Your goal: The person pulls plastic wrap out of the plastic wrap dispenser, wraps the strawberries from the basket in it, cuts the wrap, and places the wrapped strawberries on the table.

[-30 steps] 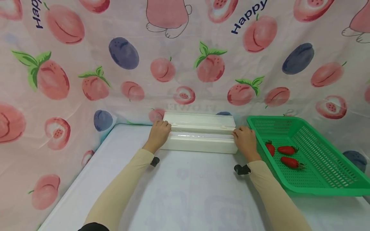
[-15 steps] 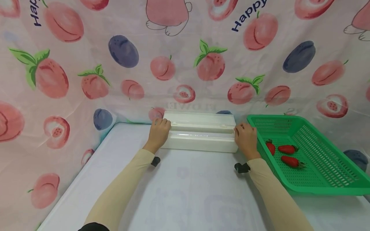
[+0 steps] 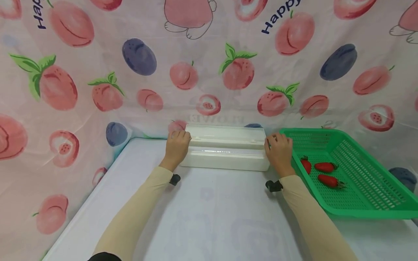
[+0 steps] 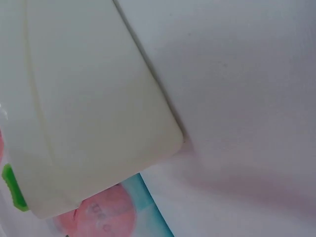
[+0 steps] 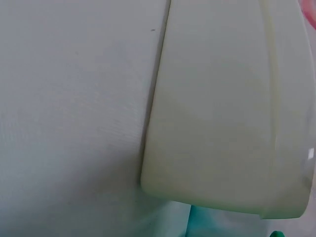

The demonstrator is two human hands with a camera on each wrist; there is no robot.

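A long white lidded box (image 3: 225, 161), which looks like a cling film dispenser, lies across the table with its lid (image 3: 225, 132) tilted up at the back. A shiny clear strip shows in the gap under the lid. My left hand (image 3: 177, 146) grips the left end of the dispenser at the lid's edge, fingers curled. At the opposite end my right hand (image 3: 279, 152) holds the lid's corner, thumb against it. Both wrist views show the dispenser's plain front wall (image 4: 98, 108) and the same wall's other end (image 5: 217, 118); neither shows fingers.
A green plastic basket (image 3: 365, 214) stands right of the dispenser, close to my right hand, with several small red fruit-like pieces (image 3: 326, 167) inside. A fruit-print curtain (image 3: 209, 83) hangs right behind the dispenser. White cloth covers the table (image 3: 215, 214).
Both hands have shifted slightly outward along the dispenser's ends. The lid stays tilted up, and the dispenser has hardly moved. The whole view drifts up a little.
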